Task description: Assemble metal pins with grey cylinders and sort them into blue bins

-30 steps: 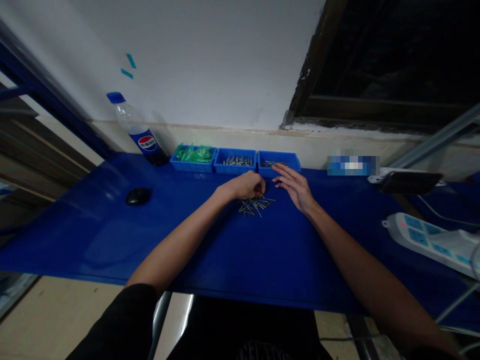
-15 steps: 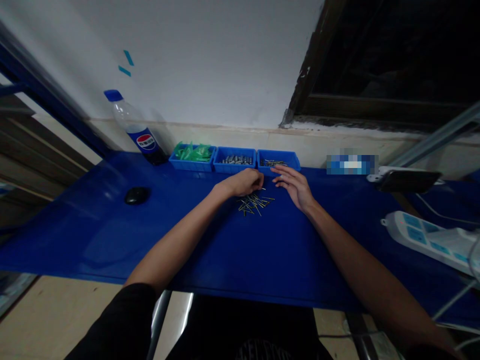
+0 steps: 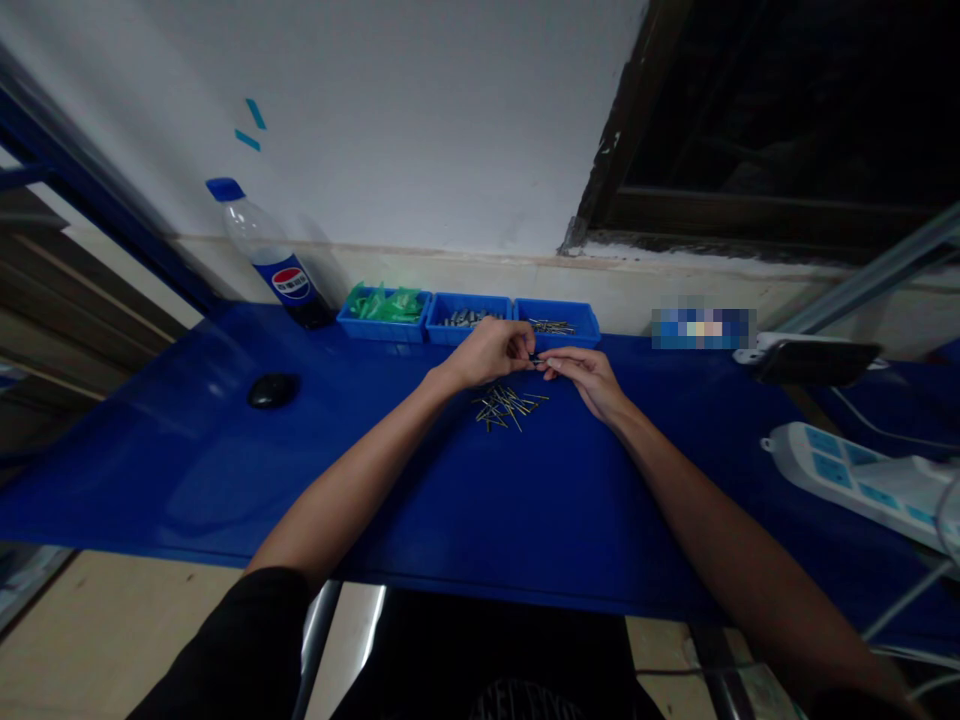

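My left hand (image 3: 489,354) is closed in a pinch in front of the blue bins, holding a thin metal pin (image 3: 537,361). From the other side, the fingertips of my right hand (image 3: 591,380) pinch the pin's right end. Both sets of fingertips nearly meet, so most of the pin is hidden. Just below them, a loose pile of thin metal pins (image 3: 506,405) lies on the blue tabletop (image 3: 480,510).
Along the wall stand a bin of green pieces (image 3: 384,328), a bin of short metal cylinders (image 3: 442,335) and a bin of thin metal pieces (image 3: 581,340). A cola bottle (image 3: 289,280), a black mouse (image 3: 272,391), a phone (image 3: 821,362) and a power strip (image 3: 840,480) are around.
My left hand has risen slightly and shifted right with the pin. My right hand, spread half a second ago, has come in leftward and closed on the pin's end.
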The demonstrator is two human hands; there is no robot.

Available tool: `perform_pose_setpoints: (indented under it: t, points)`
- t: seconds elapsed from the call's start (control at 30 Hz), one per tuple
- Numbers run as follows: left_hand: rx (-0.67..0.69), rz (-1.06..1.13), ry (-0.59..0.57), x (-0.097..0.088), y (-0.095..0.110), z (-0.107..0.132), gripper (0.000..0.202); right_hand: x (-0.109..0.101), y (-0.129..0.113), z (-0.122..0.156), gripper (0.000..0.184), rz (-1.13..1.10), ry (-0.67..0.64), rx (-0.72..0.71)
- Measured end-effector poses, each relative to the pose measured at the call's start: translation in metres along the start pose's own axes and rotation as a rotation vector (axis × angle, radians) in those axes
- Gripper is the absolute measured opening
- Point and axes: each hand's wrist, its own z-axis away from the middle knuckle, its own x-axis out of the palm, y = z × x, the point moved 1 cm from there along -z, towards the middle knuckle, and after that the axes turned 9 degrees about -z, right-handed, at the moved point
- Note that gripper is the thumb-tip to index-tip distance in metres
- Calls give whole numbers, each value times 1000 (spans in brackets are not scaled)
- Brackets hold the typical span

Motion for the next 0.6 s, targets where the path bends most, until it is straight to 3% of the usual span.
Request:
perform_pose_setpoints:
  t: [0.17, 0.3, 0.5, 0.6]
  points:
    - [-23, -11, -67, -1, 1, 0, 22, -1, 3, -1, 24, -13, 25, -2]
    - [-43, -280, -191, -12, -3, 3, 20, -1, -1, 0, 20, -56, 62, -2]
    - [-145, -542, -397, -30, -15, 11, 25, 0, -10, 3, 53, -75, 18, 16]
    - [-215, -584, -488, -32, -16, 14, 29, -1, -10, 3, 53, -46, -1, 24]
